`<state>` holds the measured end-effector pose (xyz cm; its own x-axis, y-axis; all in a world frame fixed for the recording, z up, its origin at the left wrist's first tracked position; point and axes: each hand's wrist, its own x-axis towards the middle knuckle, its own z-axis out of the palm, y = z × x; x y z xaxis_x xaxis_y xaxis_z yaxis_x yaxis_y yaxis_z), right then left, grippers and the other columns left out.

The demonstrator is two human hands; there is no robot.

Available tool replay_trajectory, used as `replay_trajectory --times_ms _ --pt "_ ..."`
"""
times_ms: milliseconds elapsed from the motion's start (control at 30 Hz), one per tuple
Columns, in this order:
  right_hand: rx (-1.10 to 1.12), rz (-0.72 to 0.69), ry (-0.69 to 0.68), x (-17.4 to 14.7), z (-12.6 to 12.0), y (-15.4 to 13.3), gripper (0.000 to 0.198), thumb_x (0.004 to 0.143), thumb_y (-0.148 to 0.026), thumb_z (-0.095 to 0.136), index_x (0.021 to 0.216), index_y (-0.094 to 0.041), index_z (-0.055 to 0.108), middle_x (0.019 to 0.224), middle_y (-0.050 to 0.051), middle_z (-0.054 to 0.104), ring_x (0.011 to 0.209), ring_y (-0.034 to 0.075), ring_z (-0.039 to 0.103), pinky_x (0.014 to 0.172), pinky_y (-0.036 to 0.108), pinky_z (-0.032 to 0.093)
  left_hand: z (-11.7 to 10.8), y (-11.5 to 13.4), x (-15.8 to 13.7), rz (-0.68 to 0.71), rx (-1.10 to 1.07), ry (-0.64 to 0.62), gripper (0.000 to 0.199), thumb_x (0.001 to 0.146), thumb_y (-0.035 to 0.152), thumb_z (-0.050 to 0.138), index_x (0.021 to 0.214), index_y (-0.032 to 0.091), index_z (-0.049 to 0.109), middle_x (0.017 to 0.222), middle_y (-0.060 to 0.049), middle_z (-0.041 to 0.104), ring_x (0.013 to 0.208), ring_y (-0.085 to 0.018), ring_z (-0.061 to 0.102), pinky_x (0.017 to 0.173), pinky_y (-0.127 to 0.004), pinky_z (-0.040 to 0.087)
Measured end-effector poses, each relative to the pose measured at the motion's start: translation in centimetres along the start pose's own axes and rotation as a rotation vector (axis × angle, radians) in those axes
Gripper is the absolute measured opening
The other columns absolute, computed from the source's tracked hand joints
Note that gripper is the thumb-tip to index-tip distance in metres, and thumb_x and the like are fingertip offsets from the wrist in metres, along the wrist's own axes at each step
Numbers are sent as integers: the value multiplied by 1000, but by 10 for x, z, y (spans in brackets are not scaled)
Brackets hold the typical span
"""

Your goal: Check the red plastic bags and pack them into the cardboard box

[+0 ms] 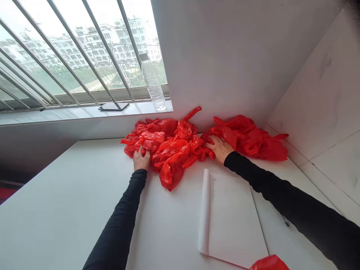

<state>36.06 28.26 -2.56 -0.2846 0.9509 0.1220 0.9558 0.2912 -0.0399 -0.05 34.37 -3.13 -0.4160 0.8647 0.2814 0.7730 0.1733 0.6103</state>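
A heap of crumpled red plastic bags (171, 150) lies on the white table against the wall. At the heap's left edge, my left hand (141, 160) has its thumb and fingers closed on a fold of thin red plastic. My right hand (221, 149) rests between this heap and a second bunch of red plastic bags (247, 138) to its right. Its fingers are stretched out and touch the plastic; the fingertips are partly hidden.
An open notepad (233, 217) with its cover rolled back lies nearer me, with a pen (286, 221) beside my right sleeve. Another piece of red plastic (270, 263) shows at the bottom edge. A phone (114, 106) and a clear water bottle (153, 84) are on the windowsill.
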Motion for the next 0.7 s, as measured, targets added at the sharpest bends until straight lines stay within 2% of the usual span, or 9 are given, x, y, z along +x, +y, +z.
replay_trajectory --times_ms 167,267,333,400,500,567,600,633,700 --pt "1 50 40 -17 -1 33 58 88 -15 67 144 -22 55 156 17 38 141 37 38 113 53 39 37 50 -42 -131 0 -1 49 97 39 60 140 18 53 151 -14 46 140 -33 43 115 -60 35" --pt "12 52 73 -39 -15 36 66 82 -16 70 146 -18 54 159 20 31 146 42 29 117 56 33 50 77 -60 -191 -11 -14 56 99 41 56 149 19 45 159 -15 35 149 -36 30 119 -64 25" --pt "27 27 105 -67 -26 34 75 83 -22 72 152 -20 45 162 18 25 150 39 21 120 55 29 47 89 -68 -199 -29 -43 61 99 42 52 153 18 39 161 -19 32 151 -38 26 121 -63 22" --pt "45 20 147 -108 -30 31 75 90 -30 66 157 -23 35 163 14 23 151 33 20 122 49 28 34 95 -77 -180 -48 -76 66 99 42 51 157 15 34 162 -23 28 152 -42 23 122 -62 22" --pt "95 105 224 -177 -16 32 58 101 -36 48 156 -22 36 155 15 35 145 30 33 118 51 37 4 92 -111 -94 -62 -89 78 93 38 57 160 14 27 166 -24 16 154 -45 13 121 -65 19" --pt "118 161 239 -212 -1 34 53 103 -37 42 153 -19 40 151 19 39 141 35 39 111 56 45 -16 84 -149 74 -73 -81 77 88 29 62 158 19 33 169 -17 12 156 -39 7 124 -60 16" --pt "128 168 243 -222 5 34 51 104 -37 40 151 -17 43 149 21 41 140 36 40 108 57 47 -25 79 -170 233 -91 -94 67 88 24 61 153 23 43 169 -10 18 157 -32 10 127 -53 17" --pt "134 162 245 -225 7 33 50 105 -36 39 150 -14 44 148 22 41 140 37 40 107 58 48 -31 74 -190 505 -132 -128 56 89 19 57 145 23 53 166 -9 28 156 -30 17 126 -52 20" --pt "149 112 260 -212 3 24 50 105 -36 38 148 -13 47 148 23 40 141 36 38 110 56 44 -40 63 -222 939 -158 -314 47 91 12 53 134 28 62 156 -3 47 152 -26 29 125 -52 26"
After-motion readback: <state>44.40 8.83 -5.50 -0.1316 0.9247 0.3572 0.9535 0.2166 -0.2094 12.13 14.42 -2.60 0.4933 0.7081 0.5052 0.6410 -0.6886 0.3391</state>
